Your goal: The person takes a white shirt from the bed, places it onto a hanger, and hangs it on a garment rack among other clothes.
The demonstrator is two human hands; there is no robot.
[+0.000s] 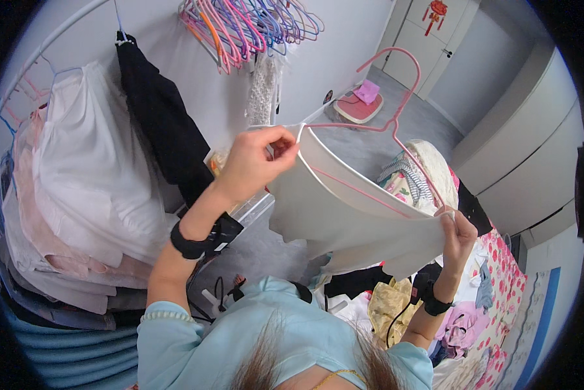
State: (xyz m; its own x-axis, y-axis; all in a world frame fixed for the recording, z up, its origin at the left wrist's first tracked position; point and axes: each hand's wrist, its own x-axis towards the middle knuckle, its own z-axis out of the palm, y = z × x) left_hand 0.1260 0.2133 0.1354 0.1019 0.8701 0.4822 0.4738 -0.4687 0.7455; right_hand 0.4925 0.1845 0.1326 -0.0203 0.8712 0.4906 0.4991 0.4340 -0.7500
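Observation:
A white garment [355,214] with a wide neckline hangs on a pink clothes hanger [394,119], held up in front of my chest. Its hook points up and away from me. My left hand [267,153] pinches the fabric at the left shoulder, close to that end of the hanger. At the opposite shoulder, my right hand [457,236] grips the cloth together with the hanger's right end. The hanger's lower bar shows through the neck opening.
Several garments, including a white one [87,170] and black trousers [160,112], hang from a rail [53,34] at left. Colourful empty hangers [248,29] hang on the wall. Clothes, among them a yellow one [387,307], lie on a floral-covered bed [501,273].

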